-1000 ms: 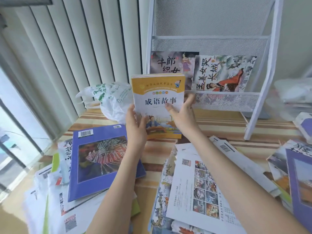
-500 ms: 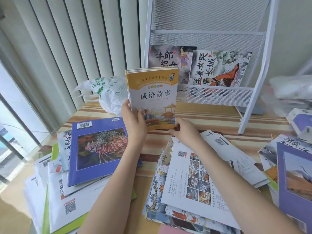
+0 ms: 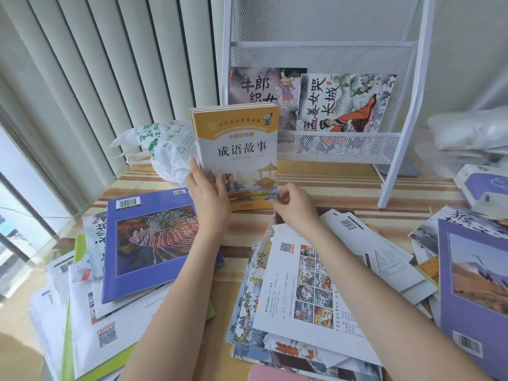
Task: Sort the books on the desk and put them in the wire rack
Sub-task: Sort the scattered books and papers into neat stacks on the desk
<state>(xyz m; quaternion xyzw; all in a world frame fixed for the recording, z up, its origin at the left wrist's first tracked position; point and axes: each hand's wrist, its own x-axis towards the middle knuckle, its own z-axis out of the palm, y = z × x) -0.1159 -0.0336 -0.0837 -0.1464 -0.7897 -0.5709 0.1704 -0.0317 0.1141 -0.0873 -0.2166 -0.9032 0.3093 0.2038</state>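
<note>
I hold a thin stack of yellow-and-white books [image 3: 239, 149] upright above the striped desk [image 3: 324, 185], just left of the white wire rack [image 3: 398, 111]. My left hand [image 3: 209, 202] grips the stack's lower left edge. The curled fingers of my right hand [image 3: 295, 206] pinch its lower right corner. Two picture books stand in the rack's lower shelf, a dark one [image 3: 261, 86] on the left and a paler one [image 3: 346, 103] on the right. The upper shelf holds nothing.
A purple lionfish book [image 3: 154, 240] tops a loose pile at the left. More books lie in the middle [image 3: 310, 292], and another purple book [image 3: 472, 284] lies at the right. A white plastic bag [image 3: 167, 149] sits by the blinds, and more bags [image 3: 467, 133] lie at the far right.
My right hand let go of the stack's right edge, dropped toward the middle pile, then rose to the lower right corner. The stack stays upright in my left hand.
</note>
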